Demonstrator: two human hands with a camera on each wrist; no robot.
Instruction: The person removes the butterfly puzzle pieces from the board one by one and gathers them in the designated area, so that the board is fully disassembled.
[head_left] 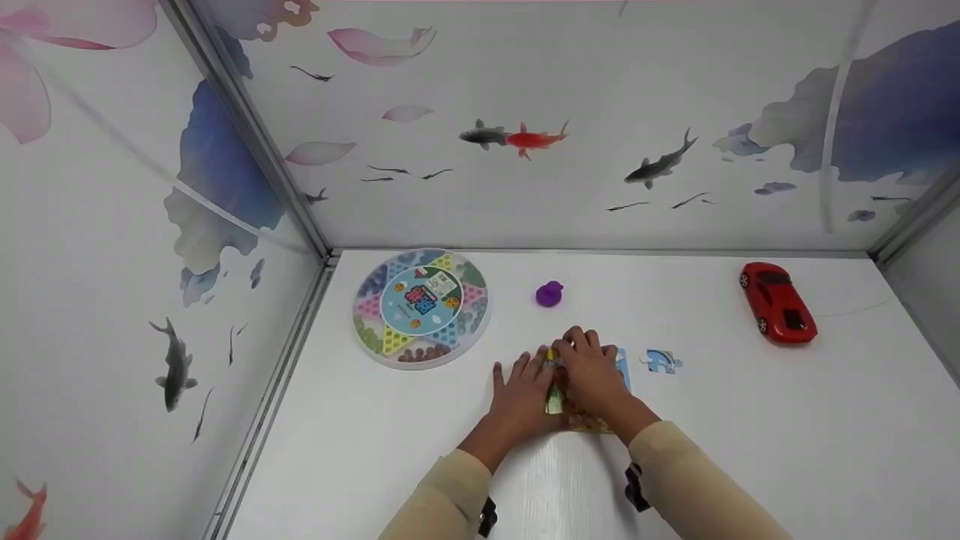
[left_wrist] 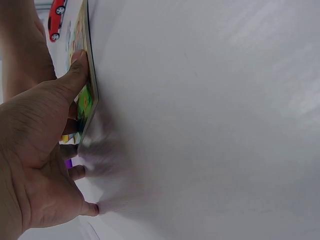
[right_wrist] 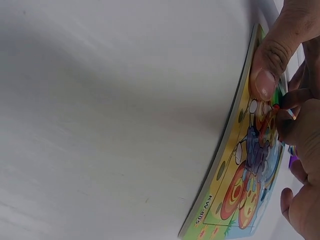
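A colourful jigsaw board [head_left: 553, 402] [left_wrist: 86, 100] [right_wrist: 240, 190] lies flat on the white table [head_left: 750, 435], mostly covered by both hands. My left hand [head_left: 517, 394] [left_wrist: 40, 165] lies spread at the board's left edge, thumb on the edge and fingertips on the table. My right hand [head_left: 596, 375] [right_wrist: 300, 130] rests on top of the board, thumb pressed near its rim and bent fingers on the picture. One loose blue puzzle piece [head_left: 660, 361] lies just to the right.
A round Chinese checkers box [head_left: 420, 307] sits at the back left. A small purple toy [head_left: 549, 294] [left_wrist: 67, 163] is behind the hands. A red toy car [head_left: 778, 302] [left_wrist: 56, 20] stands at the back right. Painted walls enclose the table.
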